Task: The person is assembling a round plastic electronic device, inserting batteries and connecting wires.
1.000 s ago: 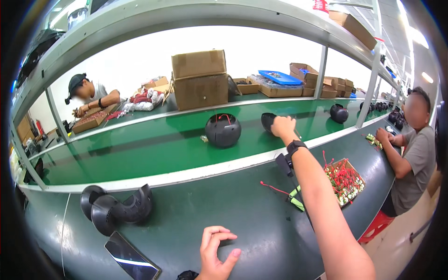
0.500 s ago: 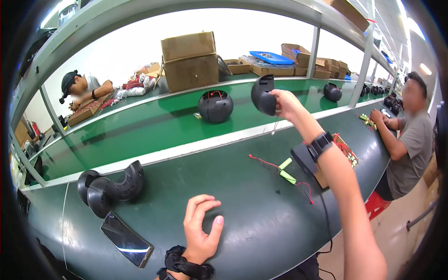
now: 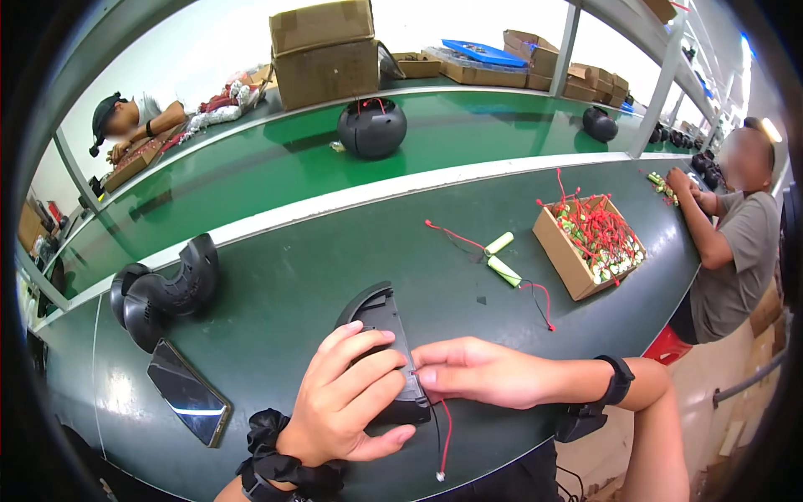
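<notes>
A curved black plastic shell rests near the front of the bench, its flat inner side turned up. My left hand grips it from the left, fingers across its top and thumb sticking out. At the shell's right edge my right hand pinches with thumb and forefinger; what lies between the fingertips is hidden. A thin red-and-black cable with a small white plug hangs from the shell below that hand. Beyond my hands lie two green battery cells with red leads.
More black shells and a phone lie at left. A cardboard box of wired batteries stands right. On the green conveyor sit black round housings. One co-worker works at right, another at far left.
My right hand has brought the shell from above the conveyor down to the bench in front of me. My left hand has closed on it. The battery box now shows fully.
</notes>
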`<act>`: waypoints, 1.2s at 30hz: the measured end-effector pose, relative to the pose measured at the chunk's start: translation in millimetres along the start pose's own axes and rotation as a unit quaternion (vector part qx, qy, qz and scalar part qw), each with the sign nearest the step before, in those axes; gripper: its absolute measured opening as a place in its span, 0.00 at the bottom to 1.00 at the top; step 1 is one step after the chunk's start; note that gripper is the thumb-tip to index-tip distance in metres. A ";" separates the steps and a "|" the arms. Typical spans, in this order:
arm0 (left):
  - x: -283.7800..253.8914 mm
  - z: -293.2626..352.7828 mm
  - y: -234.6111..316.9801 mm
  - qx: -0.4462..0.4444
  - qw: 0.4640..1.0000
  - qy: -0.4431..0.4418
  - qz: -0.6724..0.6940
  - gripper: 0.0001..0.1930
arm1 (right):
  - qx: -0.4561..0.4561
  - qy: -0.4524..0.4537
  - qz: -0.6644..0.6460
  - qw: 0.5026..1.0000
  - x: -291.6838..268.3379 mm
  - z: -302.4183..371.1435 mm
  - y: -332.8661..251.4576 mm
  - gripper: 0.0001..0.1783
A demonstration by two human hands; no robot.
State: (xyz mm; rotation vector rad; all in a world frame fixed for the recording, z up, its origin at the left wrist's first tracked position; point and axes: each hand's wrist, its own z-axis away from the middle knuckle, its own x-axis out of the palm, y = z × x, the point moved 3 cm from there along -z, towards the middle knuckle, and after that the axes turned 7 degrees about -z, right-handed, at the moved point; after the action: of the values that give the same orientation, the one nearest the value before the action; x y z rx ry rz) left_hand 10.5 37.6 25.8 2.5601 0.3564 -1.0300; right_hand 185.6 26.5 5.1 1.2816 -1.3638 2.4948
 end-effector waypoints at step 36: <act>9.3 3.0 15.2 -0.104 0.985 0.003 0.139 0.18 | -0.194 0.268 0.799 0.502 -47.3 34.6 -100.7 0.09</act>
State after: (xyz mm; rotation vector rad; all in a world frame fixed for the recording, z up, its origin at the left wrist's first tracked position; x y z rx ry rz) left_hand 20.7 23.5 20.7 2.3433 0.0977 -0.8355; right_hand 277.3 80.2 52.8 -1.6181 -3.1483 1.9589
